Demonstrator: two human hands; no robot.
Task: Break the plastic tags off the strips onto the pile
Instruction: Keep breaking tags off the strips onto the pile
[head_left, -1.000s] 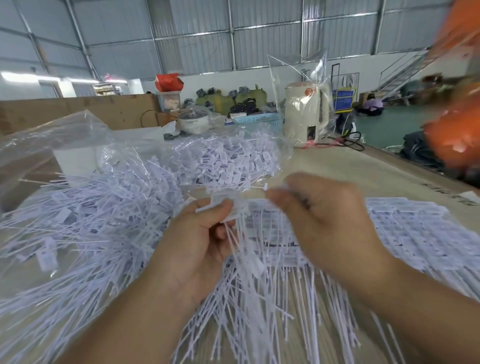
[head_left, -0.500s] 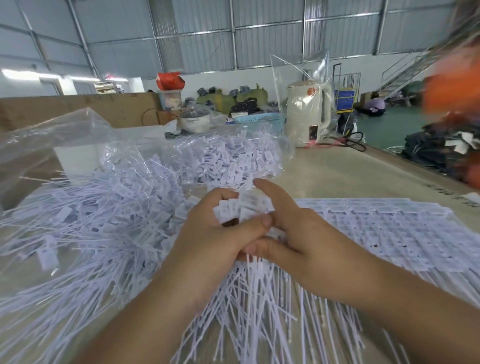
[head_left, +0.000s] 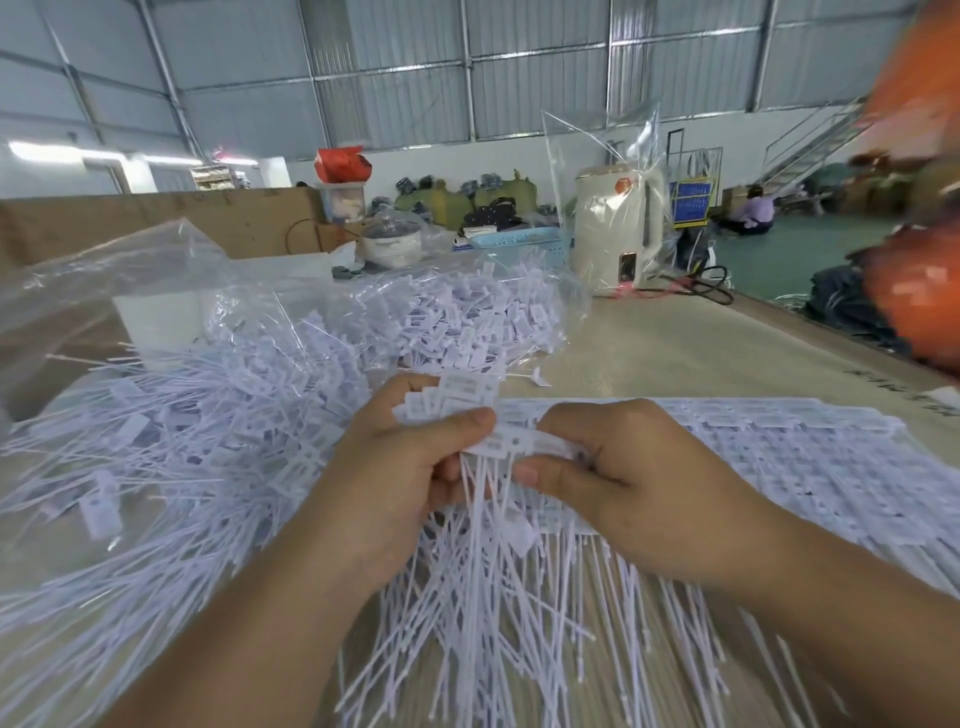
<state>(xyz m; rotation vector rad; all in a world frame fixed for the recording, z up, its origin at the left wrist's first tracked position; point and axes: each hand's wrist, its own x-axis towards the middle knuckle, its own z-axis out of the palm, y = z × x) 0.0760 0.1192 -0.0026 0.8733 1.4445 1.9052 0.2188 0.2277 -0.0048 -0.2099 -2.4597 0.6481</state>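
Hands meet at the centre of the head view, both closed around one white plastic strip of tags (head_left: 511, 446). The left hand (head_left: 395, 478) has its thumb laid flat along the top of the strip, and its curled fingers cradle a small bunch of white rectangular tag heads (head_left: 457, 392) that stick up at twelve o'clock from its knuckles. The right hand (head_left: 634, 478) pinches the strip's other end, thumb underneath and fingers curled over the top. Thin white tails (head_left: 488, 540) hang from the strip between the two hands, toward six o'clock.

Below them, from six o'clock out to nine, lies the wide pile of loose white plastic tags with long thin tails (head_left: 171, 457), spread across the pale wooden table (head_left: 670, 343). At three o'clock from the right hand, flat sheets of unbroken white tag strips (head_left: 769, 457) lie stacked on the table, partly under the right wrist. At eleven to twelve o'clock a clear plastic bag full of white tags (head_left: 457, 317) rests against the pile.

Farther back at one o'clock stands a cream-coloured electric kettle wrapped in clear plastic (head_left: 618, 228), with a light blue perforated basket (head_left: 519, 244) just to its left. A blurred orange shape (head_left: 914, 291) fills the edge at two to three o'clock; what it is cannot be told.
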